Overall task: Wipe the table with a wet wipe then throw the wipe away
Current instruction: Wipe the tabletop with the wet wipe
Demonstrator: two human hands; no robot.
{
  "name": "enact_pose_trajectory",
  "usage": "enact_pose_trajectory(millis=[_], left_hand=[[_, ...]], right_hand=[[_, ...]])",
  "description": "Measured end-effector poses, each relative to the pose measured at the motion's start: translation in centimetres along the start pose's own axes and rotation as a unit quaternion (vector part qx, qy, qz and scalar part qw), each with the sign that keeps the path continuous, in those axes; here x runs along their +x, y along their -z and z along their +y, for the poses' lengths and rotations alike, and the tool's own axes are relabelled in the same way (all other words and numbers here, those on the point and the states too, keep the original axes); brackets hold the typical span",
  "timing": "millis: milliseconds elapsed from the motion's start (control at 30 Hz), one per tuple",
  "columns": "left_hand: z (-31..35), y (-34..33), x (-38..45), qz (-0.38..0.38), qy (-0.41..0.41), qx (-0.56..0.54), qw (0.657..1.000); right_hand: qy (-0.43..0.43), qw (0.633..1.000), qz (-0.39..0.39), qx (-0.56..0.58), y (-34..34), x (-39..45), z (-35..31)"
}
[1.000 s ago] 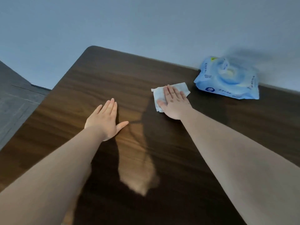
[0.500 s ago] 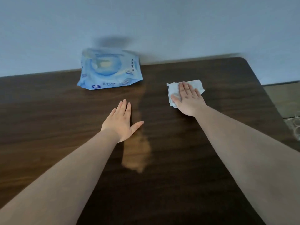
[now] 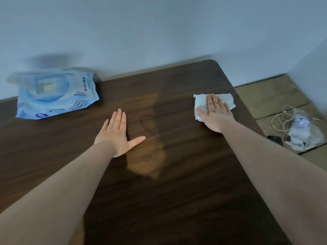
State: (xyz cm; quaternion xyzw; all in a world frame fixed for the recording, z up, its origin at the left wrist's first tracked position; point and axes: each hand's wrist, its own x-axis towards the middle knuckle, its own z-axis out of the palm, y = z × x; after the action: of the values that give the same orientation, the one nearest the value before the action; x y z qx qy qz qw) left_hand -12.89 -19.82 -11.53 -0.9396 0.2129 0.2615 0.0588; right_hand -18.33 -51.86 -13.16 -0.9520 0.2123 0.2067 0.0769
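One dark wood table (image 3: 177,200) fills most of the view, far edge against the wall, its far right corner rounded. Step in hand looks like the wiping itself; the throw-away part isn't started.

One blue wipe pack (image 3: 56,93) sits at the far left of the table, near the wall, well apart from both hands. Its flap seems raised, but blur there makes that uncertain.

Two hands, both flat, palms down. Left hand (image 3: 116,133) rests on bare wood mid-table, four fingers together and straight, thumb splayed out to the right; it holds nothing and prob. just braces. Right hand (image 3: 215,114) presses down on the wipe, fingers extended and close together, not curled around it.

One wet wipe (image 3: 201,103), white and crumpled, lies flat under the right palm near the table's right edge, close to the far right corner; its edges stick out left of and beyond the fingers.

Next move, as I judge it: keep downward pressure and sweep the wipe across the unwiped area, w/ care at the right edge so it doesn't slide off. After that, pinch it up and find a bin. No bin is in view. On the floor right of the table lies one cluttered pile (image 3: 304,133), perhaps a clear bag w/ a pale cord.
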Motion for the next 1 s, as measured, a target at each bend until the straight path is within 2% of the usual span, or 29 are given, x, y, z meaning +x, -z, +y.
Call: enact_pose_trajectory(millis=[200,400,533,700,1000], left_hand=[[-0.2,0.1,-0.5,0.011,0.000,-0.026,1.000],[-3.2,-1.8,-5.6,0.030,0.014,-0.050,0.998],[-8.0,-4.0,-10.1,0.032,0.060,-0.069,0.995],[-17.6,-8.5,-17.6,0.038,0.152,-0.087,0.984],[-32.6,-16.4,-29.5,0.018,0.319,-0.120,0.940]], right_hand=[[-0.021,1.000,-0.012,-0.002,-1.4,-3.8,-0.4],[0.024,0.999,-0.025,-0.006,-3.5,-8.2,-6.3],[0.077,0.996,-0.030,-0.021,-5.4,-11.3,-12.6],[0.185,0.981,-0.027,-0.045,-7.9,-14.8,-24.2],[0.367,0.923,-0.040,-0.110,-12.6,-20.4,-45.8]])
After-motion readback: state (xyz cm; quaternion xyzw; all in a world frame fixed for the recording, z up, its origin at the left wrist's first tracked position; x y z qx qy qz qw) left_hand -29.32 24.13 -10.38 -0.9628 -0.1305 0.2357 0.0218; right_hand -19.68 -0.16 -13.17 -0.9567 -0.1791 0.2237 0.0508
